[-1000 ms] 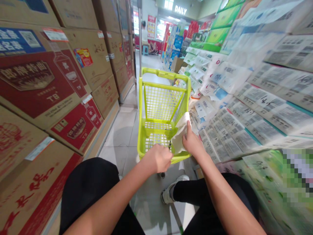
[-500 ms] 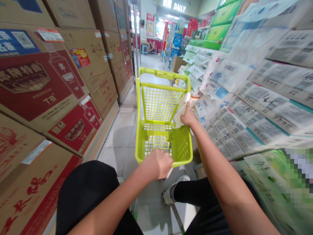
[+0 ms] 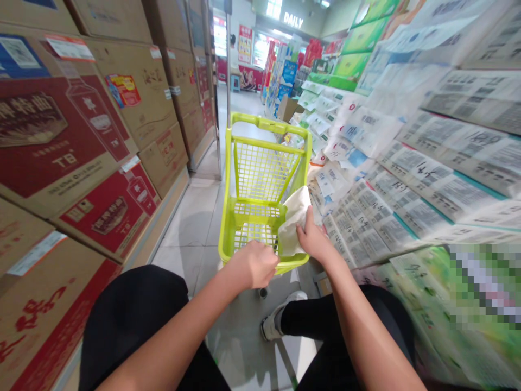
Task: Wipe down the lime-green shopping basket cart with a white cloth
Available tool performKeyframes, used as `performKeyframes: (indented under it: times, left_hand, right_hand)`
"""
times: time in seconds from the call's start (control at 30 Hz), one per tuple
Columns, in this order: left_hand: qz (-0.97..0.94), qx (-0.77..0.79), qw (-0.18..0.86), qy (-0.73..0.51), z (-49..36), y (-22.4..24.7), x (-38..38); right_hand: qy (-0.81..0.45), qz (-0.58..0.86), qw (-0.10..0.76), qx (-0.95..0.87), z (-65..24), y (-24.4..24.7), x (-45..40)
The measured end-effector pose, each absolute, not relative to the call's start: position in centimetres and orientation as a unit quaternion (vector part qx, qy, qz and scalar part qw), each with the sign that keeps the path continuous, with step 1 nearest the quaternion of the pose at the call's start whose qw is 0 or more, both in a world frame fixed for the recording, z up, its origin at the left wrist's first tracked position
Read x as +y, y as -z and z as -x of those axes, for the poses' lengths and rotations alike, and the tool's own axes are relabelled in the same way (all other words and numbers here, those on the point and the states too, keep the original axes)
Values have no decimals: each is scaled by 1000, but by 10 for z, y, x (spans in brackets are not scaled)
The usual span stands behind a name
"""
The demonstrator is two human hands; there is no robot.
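A yellow-green plastic basket cart [image 3: 266,126] stands on the floor between my legs, with grid panels inside. My right hand [image 3: 313,237] pinches a whitish cloth [image 3: 293,220] against the basket's right side wall, and the cloth hangs down its inner face. My left hand [image 3: 257,264] is closed at the near rim of the basket; what its fingers wrap round is hidden from view.
Stacked cardboard cartons [image 3: 95,119] line the left side. Packs of paper goods [image 3: 427,168] are piled on the right, with green packs [image 3: 439,304] below. A metal post [image 3: 228,65] rises beyond the basket. My shoe [image 3: 272,326] rests on the tiled floor [image 3: 183,236].
My right hand has moved nearer along the right side with the cloth, from the far part of the wall toward the near corner. My left hand has shifted slightly left.
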State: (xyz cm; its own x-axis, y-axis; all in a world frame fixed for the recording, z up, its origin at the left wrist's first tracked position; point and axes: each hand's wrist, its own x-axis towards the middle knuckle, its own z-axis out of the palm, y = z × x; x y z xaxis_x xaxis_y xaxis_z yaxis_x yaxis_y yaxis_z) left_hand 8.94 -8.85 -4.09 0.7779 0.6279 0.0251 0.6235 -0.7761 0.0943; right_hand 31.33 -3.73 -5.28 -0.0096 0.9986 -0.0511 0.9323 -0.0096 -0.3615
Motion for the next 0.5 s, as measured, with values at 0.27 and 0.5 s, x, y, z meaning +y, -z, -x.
performKeyframes:
  times: [0.27,0.5]
  left_hand:
    - [-948,313,61,0,-103,32,-104]
    - [-931,359,58,14,-93,33,-95]
  right_hand:
    - [-135,751,80,-642,-313,17,63]
    - [-143,716,121,-672,-306,23,69]
